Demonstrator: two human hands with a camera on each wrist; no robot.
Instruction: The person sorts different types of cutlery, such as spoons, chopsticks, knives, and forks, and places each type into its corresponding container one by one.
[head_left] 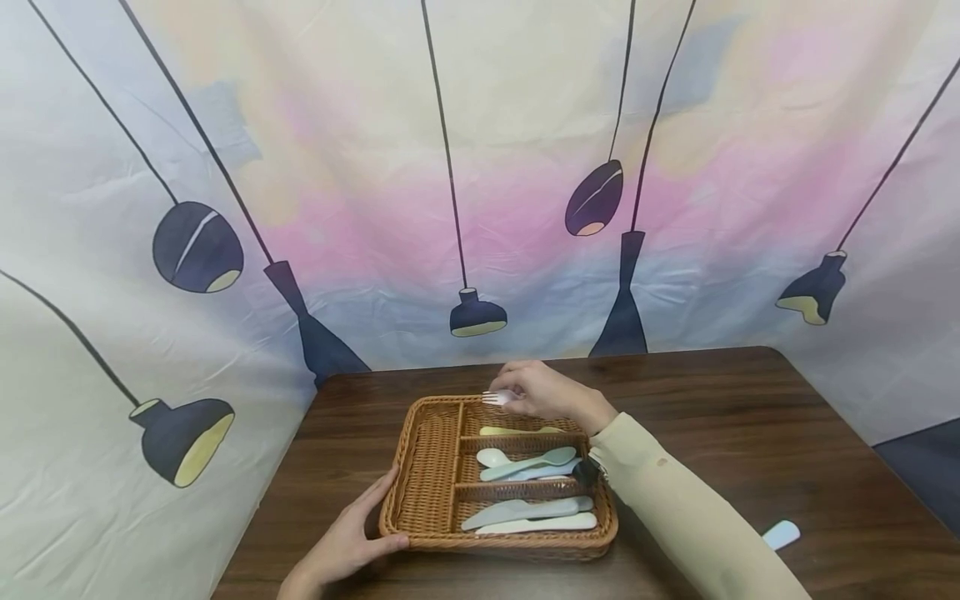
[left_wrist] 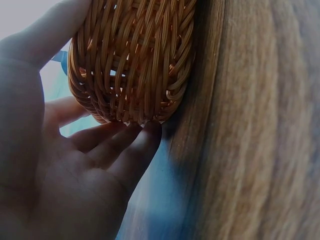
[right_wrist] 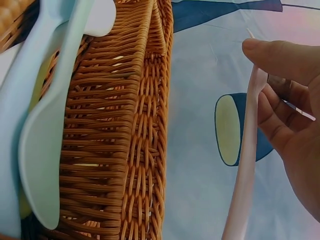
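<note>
A brown wicker cutlery basket [head_left: 423, 542] with several compartments sits on the wooden table. My left hand [head_left: 347, 535] holds its left end, thumb on the front rim and fingers along the side; in the left wrist view the fingertips press against the weave. Over the back compartment, my right hand [head_left: 546, 390] pinches a pale pink fork [right_wrist: 245, 160] near its tined head, the tines pointing left in the head view. Below it lies a yellow utensil [head_left: 517, 431]. The middle compartment holds spoons, among them a green spoon [head_left: 528, 463]; knives, including a grey knife [head_left: 517, 510], lie in the front one.
A pale, rounded utensil end [head_left: 783, 534] shows on the table [head_left: 720, 400] at the right, partly hidden by the right sleeve [head_left: 682, 492]. Behind the table hangs a cloth backdrop [head_left: 375, 208] printed with dark lamps.
</note>
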